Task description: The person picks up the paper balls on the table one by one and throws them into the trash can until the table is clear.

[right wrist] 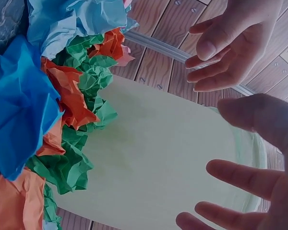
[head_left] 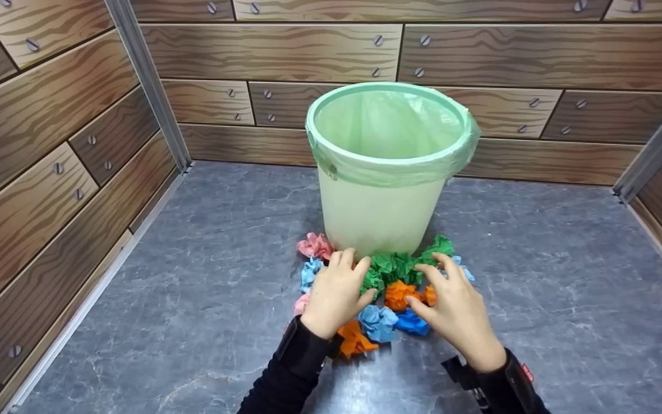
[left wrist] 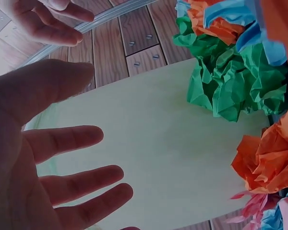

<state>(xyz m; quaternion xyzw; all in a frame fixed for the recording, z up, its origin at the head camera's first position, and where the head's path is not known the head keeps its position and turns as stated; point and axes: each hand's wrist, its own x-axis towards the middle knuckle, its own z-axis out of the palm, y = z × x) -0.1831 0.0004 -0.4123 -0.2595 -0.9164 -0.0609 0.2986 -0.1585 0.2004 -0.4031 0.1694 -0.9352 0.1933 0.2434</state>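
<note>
Both hands hover over crumpled paper balls heaped in front of a pale green trash bin (head_left: 383, 207). My left hand (head_left: 334, 296) has its fingers spread above the left side of the heap, holding nothing. Opposite it, the right hand (head_left: 454, 310) is likewise spread with nothing in it. Between them lie green paper balls (head_left: 394, 269), an orange one (head_left: 400, 295), a light blue one (head_left: 378, 322) and a dark blue one (head_left: 412, 322). Another orange ball (head_left: 355, 340) sits nearest the body, and a pink one (head_left: 315, 246) touches the bin's left. The left hand hides part of the heap.
A thin green liner bag (head_left: 394, 172) is folded over the bin's rim. Wood-patterned panels (head_left: 285, 52) close off the back and sides, with metal strips (head_left: 153, 86) at the corners. The grey marbled surface (head_left: 204, 276) spreads around the heap.
</note>
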